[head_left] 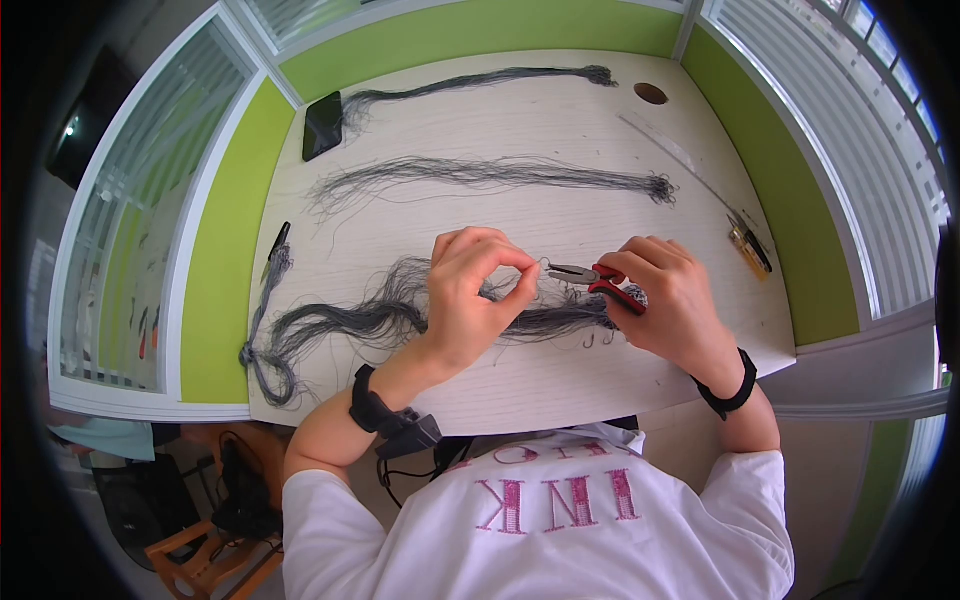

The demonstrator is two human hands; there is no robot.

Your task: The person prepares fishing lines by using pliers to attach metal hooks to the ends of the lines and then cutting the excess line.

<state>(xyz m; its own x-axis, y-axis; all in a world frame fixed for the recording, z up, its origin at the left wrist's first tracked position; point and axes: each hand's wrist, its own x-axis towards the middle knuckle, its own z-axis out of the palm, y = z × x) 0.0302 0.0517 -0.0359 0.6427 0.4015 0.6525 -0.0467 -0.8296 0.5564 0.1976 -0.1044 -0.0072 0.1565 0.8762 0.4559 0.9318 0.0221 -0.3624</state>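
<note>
My right hand [665, 300] is closed around the red-and-black handles of a pair of pliers [575, 274], whose jaws point left. At the jaw tips there is a small wire hook [544, 264], which the thumb and forefinger of my left hand [475, 290] pinch from the other side. Whether the jaws grip it is too small to tell. Below both hands lies a thick bundle of dark grey line [350, 325], partly hidden by my left hand. Several loose hooks [589, 341] show at its right end, near my right hand.
Two more bundles of grey line [480, 172] stretch across the table, hooks clustered at their right ends. A black phone [323, 126] lies at the back left, a clear ruler [675, 150] and a yellow-handled tool [748, 250] at the right. Green partitions [480, 40] enclose the table.
</note>
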